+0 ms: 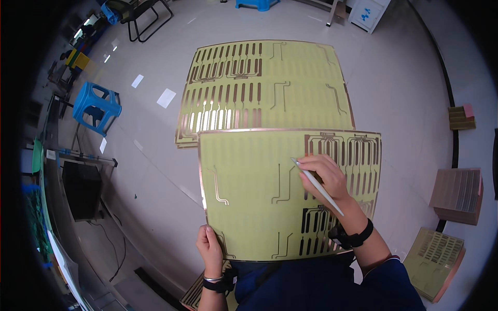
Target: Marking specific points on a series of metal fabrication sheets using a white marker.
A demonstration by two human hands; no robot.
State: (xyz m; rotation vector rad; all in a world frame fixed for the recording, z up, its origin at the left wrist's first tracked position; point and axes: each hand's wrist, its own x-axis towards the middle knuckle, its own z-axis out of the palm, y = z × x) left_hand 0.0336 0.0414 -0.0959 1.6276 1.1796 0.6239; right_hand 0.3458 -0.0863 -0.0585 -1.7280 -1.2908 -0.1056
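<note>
A large yellow-green circuit board panel [244, 181] with copper traces lies across my lap, its far edge overlapping another panel beyond it. My left hand [209, 246] is closed on the near left edge of this panel, fingers curled over the rim. A slim white pen-shaped tool [322, 191] is in my right hand [326, 175], gripped like a pencil. Its pointed tip is at the panel surface, above a thin trace right of the middle; whether it touches I cannot tell. The dark copper strips under my right hand and forearm are partly hidden.
More circuit board panels [306, 78] lie in a pile ahead. To the right are a stack of panels [433, 262] and a grey-brown ridged stack [455, 194]. A blue plastic stool [97, 106] stands at left, near a black box-like object [83, 189] and loose cables.
</note>
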